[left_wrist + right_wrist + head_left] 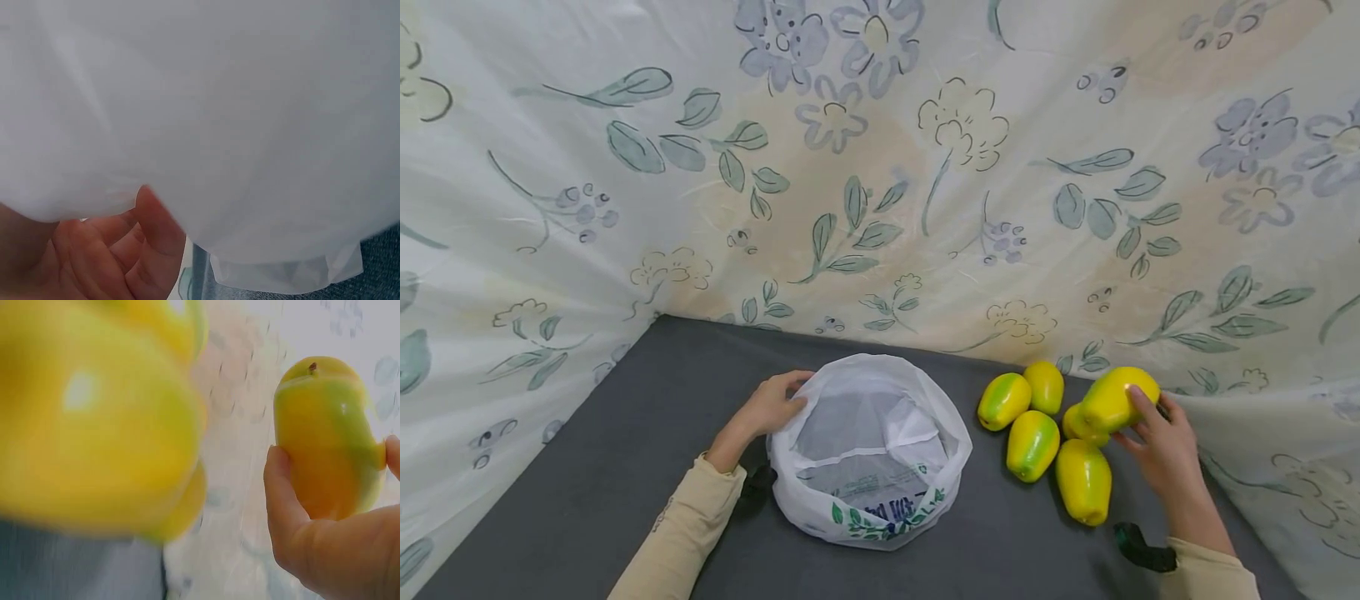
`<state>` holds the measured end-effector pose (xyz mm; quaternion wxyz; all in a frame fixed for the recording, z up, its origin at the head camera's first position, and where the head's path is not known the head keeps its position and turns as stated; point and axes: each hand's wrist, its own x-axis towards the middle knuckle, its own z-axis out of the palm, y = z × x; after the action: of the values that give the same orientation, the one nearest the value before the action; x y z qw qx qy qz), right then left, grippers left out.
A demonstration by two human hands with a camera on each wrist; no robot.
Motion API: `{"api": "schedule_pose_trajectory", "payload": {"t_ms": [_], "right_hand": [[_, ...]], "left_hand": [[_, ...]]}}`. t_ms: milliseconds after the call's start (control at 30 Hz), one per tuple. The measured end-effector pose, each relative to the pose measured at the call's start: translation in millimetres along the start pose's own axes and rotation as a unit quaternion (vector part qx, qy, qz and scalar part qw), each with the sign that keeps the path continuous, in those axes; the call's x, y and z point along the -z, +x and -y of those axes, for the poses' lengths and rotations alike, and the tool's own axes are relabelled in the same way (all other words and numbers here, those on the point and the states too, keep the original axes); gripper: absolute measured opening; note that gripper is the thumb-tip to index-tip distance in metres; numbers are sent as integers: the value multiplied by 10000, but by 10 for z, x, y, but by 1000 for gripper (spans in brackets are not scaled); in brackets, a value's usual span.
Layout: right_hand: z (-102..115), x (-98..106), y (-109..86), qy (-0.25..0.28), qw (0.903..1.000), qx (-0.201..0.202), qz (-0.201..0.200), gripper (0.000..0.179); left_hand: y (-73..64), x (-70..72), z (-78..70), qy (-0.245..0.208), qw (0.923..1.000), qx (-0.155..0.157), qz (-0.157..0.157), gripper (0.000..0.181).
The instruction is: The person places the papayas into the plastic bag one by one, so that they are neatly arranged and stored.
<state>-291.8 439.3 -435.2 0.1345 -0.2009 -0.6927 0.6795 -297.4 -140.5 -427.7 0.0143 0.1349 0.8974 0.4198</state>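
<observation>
A white plastic bag [870, 533] with green leaf print stands on the dark table, its mouth spread wide. My left hand [777, 403] holds the bag's left rim with bent fingers; in the left wrist view white film hides part of that hand [119, 253]. At the right, my right hand [1165, 442] grips a yellow mango [1112, 400] with a green streak, raised above the others. The right wrist view shows this mango [325, 444] between thumb and fingers, stem end up. Several more yellow-green mangoes [1032, 446] lie between the bag and my right hand.
A floral cloth [850, 208] hangs behind the dark tabletop [700, 375] and along both sides. The mangoes lie close together near the table's back right edge. Dark wrist straps [1142, 550] show at the sleeves.
</observation>
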Motion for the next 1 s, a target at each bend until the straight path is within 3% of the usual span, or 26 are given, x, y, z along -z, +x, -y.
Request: {"api": "schedule_pose_trajectory", "payload": {"t_ms": [100,167,233,333,667,1000], "right_hand": [[123,-259,-134,16,9990,14,450,94],[319,-497,-383,-21,9980,-76,620,94],[612,-768,-753,-98,9964,-215,819,95],[769,-1005,-944,-18,9936,-251,1102,96],[780,-1577,-1071,52,9815,-399,1873,101],[644,-2035,-1174,91,9658,-290,2575,86]], "left_hand": [[-6,5,-1,-9,10000,7,-19,41],[-9,9,-7,-10,10000,29,-9,41],[-14,13,-23,-19,10000,46,3,41],[-22,16,-42,-30,10000,69,8,41],[-50,-5,-31,-139,9999,28,30,40],[-30,-50,-67,-204,9998,-72,-9,39]]}}
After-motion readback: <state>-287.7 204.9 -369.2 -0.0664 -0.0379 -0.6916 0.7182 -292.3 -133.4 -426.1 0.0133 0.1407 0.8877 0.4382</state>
